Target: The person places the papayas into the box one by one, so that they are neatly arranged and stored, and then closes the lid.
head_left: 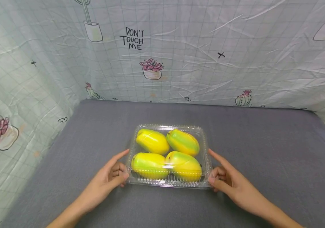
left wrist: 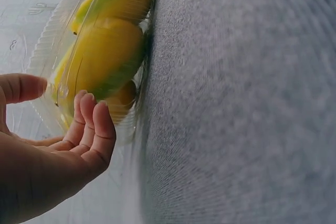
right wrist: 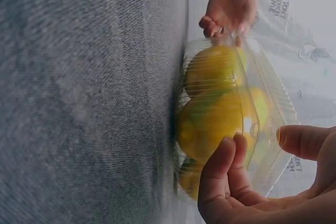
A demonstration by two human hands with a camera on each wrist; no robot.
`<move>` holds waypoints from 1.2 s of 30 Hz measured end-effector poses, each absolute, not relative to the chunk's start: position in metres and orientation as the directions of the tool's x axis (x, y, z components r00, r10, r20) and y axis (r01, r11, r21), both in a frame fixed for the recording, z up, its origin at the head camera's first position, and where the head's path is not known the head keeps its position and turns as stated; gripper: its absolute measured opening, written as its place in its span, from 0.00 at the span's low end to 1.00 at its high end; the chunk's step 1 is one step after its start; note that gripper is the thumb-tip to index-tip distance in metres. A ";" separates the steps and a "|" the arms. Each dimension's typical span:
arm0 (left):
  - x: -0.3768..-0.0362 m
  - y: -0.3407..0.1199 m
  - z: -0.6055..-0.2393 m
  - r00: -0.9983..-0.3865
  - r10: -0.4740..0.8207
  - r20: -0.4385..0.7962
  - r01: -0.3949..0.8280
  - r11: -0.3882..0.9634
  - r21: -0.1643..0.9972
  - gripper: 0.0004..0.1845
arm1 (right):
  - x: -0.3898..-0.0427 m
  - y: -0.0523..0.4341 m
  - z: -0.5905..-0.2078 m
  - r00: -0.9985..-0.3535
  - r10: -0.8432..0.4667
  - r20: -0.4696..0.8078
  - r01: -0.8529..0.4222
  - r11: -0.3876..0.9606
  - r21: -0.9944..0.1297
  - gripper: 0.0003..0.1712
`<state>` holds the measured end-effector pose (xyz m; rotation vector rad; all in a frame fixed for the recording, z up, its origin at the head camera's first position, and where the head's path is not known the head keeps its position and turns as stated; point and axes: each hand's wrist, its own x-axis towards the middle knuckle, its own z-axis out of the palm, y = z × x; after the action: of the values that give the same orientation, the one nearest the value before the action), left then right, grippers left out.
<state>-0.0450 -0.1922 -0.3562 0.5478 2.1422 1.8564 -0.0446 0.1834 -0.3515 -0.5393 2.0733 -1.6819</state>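
A clear plastic clamshell box (head_left: 206,142) stands flat on the grey table, its lid down. Inside lie several yellow-green mangoes (head_left: 152,142) in two rows. My left hand (head_left: 105,180) is at the box's left side, with the index finger stretched along it and the thumb by the front corner. On the opposite side my right hand (head_left: 230,183) mirrors this. Both wrist views show a gap between thumb and fingers at the rim, the left hand (left wrist: 68,145) and right hand (right wrist: 252,182) alike. Whether every fingertip touches the plastic is hard to tell.
A grey cloth-covered table (head_left: 105,120) extends around the box on all sides. Behind it and at the sides hangs a pale checked curtain (head_left: 179,79) printed with potted plants and lettering.
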 end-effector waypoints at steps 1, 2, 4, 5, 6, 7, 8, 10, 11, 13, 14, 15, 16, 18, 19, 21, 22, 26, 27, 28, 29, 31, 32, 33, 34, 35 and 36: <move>-0.046 -0.192 -0.357 -0.894 0.445 0.053 0.109 0.101 0.989 0.32 | -0.045 0.183 -0.351 -0.836 -0.543 -0.073 -0.035 0.187 -0.982 0.39; -0.046 -0.191 -0.358 -0.893 0.448 0.048 0.097 0.088 0.991 0.32 | -0.045 0.183 -0.352 -0.832 -0.551 -0.066 -0.036 0.172 -0.984 0.39; -0.047 -0.190 -0.359 -0.891 0.453 0.036 0.074 0.066 0.995 0.32 | -0.046 0.182 -0.352 -0.827 -0.560 -0.058 -0.031 0.148 -0.988 0.39; -0.048 -0.189 -0.359 -0.893 0.449 0.019 0.052 0.062 0.997 0.32 | -0.046 0.182 -0.353 -0.825 -0.562 -0.050 -0.034 0.137 -0.990 0.39; -0.048 -0.189 -0.359 -0.896 0.443 0.003 0.033 0.060 0.998 0.31 | -0.046 0.181 -0.353 -0.826 -0.562 -0.042 -0.037 0.128 -0.991 0.39; -0.048 -0.188 -0.360 -0.899 0.437 -0.013 0.015 0.061 0.998 0.31 | -0.046 0.181 -0.354 -0.828 -0.560 -0.035 -0.038 0.118 -0.992 0.40; -0.048 -0.188 -0.360 -0.902 0.431 -0.026 0.000 0.060 0.998 0.31 | -0.046 0.180 -0.354 -0.829 -0.558 -0.022 -0.046 0.108 -0.993 0.40; -0.049 -0.187 -0.360 -0.907 0.417 -0.051 -0.030 0.057 0.998 0.31 | -0.046 0.179 -0.356 -0.833 -0.553 -0.002 -0.053 0.084 -0.995 0.40; -0.049 -0.186 -0.361 -0.910 0.408 -0.067 -0.049 0.053 0.997 0.31 | -0.046 0.178 -0.357 -0.835 -0.551 0.006 -0.053 0.070 -0.996 0.40; -0.050 -0.185 -0.362 -0.913 0.400 -0.081 -0.073 0.036 0.997 0.31 | -0.045 0.176 -0.358 -0.840 -0.543 0.013 -0.044 0.044 -0.998 0.41; -0.050 -0.185 -0.362 -0.914 0.397 -0.086 -0.084 0.024 0.996 0.31 | -0.045 0.176 -0.358 -0.842 -0.539 0.015 -0.041 0.036 -0.999 0.41; -0.051 -0.185 -0.362 -0.915 0.393 -0.090 -0.092 0.014 0.996 0.31 | -0.045 0.175 -0.359 -0.844 -0.537 0.011 -0.029 0.026 -0.999 0.42; -0.051 -0.184 -0.363 -0.915 0.393 -0.089 -0.096 0.003 0.995 0.31 | -0.044 0.174 -0.359 -0.846 -0.533 0.005 -0.019 0.020 -1.000 0.42; -0.051 -0.184 -0.364 -0.916 0.395 -0.075 -0.090 -0.021 0.996 0.31 | -0.044 0.172 -0.359 -0.851 -0.525 0.002 -0.009 0.011 -1.000 0.42; -0.051 -0.184 -0.364 -0.916 0.396 -0.069 -0.088 -0.031 0.996 0.31 | -0.043 0.171 -0.359 -0.854 -0.521 0.000 -0.005 0.009 -1.000 0.42; -0.052 -0.183 -0.365 -0.915 0.400 -0.052 -0.078 -0.047 0.996 0.32 | -0.043 0.170 -0.360 -0.857 -0.515 -0.003 0.002 0.002 -1.000 0.42; -0.052 -0.183 -0.365 -0.914 0.404 -0.046 -0.074 -0.055 0.996 0.32 | -0.043 0.170 -0.360 -0.860 -0.510 -0.005 0.004 0.003 -1.000 0.43; -0.053 -0.183 -0.368 -0.910 0.414 -0.021 -0.060 -0.080 0.995 0.32 | -0.042 0.168 -0.360 -0.871 -0.492 -0.018 0.009 0.021 -1.000 0.43; -0.053 -0.184 -0.368 -0.909 0.417 -0.018 -0.060 -0.087 0.994 0.32 | -0.042 0.167 -0.360 -0.872 -0.488 -0.022 0.011 0.026 -1.000 0.43; -0.053 -0.184 -0.369 -0.907 0.422 -0.009 -0.055 -0.097 0.994 0.32 | -0.042 0.167 -0.360 -0.874 -0.485 -0.026 0.014 0.028 -1.000 0.42; -0.053 -0.184 -0.369 -0.904 0.428 0.002 -0.050 -0.110 0.993 0.33 | -0.042 0.167 -0.360 -0.876 -0.482 -0.026 0.014 0.028 -1.000 0.42; -0.053 -0.184 -0.370 -0.902 0.432 0.007 -0.058 -0.137 0.989 0.33 | -0.042 0.166 -0.361 -0.877 -0.480 -0.023 0.015 0.020 -1.000 0.42; -0.053 -0.184 -0.371 -0.899 0.437 0.009 -0.063 -0.150 0.987 0.33 | -0.042 0.166 -0.361 -0.878 -0.478 -0.016 0.011 0.012 -1.000 0.42; -0.053 -0.184 -0.371 -0.897 0.442 0.011 -0.067 -0.161 0.985 0.33 | -0.041 0.165 -0.361 -0.880 -0.475 -0.011 0.010 0.004 -1.000 0.42; -0.054 -0.184 -0.372 -0.895 0.446 0.013 -0.070 -0.171 0.983 0.33 | -0.041 0.165 -0.361 -0.884 -0.468 -0.006 0.009 -0.003 -1.000 0.42; -0.054 -0.184 -0.373 -0.896 0.445 0.011 -0.076 -0.178 0.981 0.33 | -0.041 0.164 -0.361 -0.888 -0.460 -0.003 0.008 -0.010 -1.000 0.43; -0.054 -0.184 -0.373 -0.898 0.441 0.006 -0.082 -0.180 0.980 0.33 | -0.040 0.163 -0.362 -0.893 -0.450 -0.003 0.011 -0.016 -1.000 0.43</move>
<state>-0.0544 -0.1843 -0.3732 0.4127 1.7481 2.1390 -0.0401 0.1626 -0.3617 -0.4581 1.9412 -1.9772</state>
